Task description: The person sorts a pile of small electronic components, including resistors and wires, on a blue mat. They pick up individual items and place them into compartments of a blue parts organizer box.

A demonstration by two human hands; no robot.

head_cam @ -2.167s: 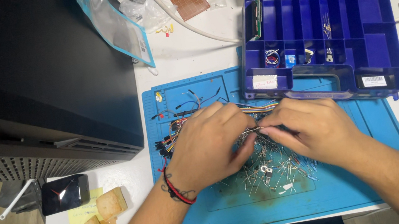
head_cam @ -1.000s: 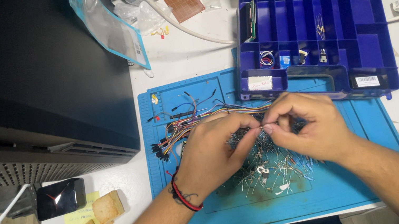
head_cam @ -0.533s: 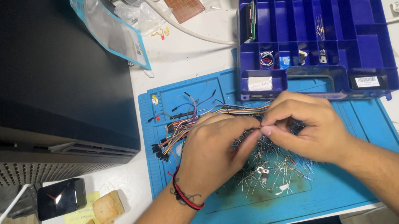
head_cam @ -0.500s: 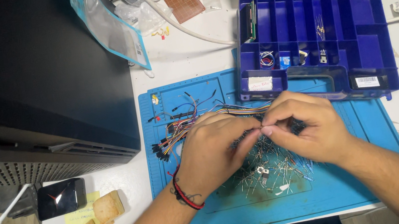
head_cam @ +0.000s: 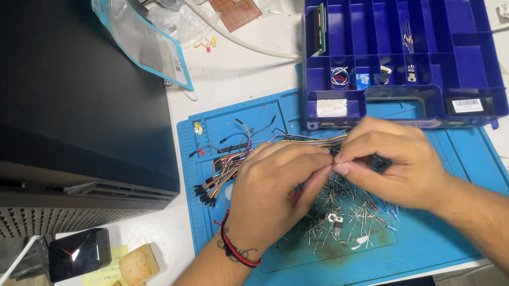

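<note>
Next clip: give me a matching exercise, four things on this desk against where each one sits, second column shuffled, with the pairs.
Things:
1. dark blue plastic compartment box
2. heap of small wire-legged components
3. bundle of multicoloured jumper wires
4. small black square device

Places:
A. on the blue mat, beside the left hand
B. left desk edge, by a yellow note
C. far right, overlapping the blue mat's corner
D. beneath both hands

Pairs: 1-C, 2-D, 3-A, 4-B

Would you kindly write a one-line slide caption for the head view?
Both hands, left and right, pinch a small part over a components pile on a blue mat, beside an organizer.
</note>
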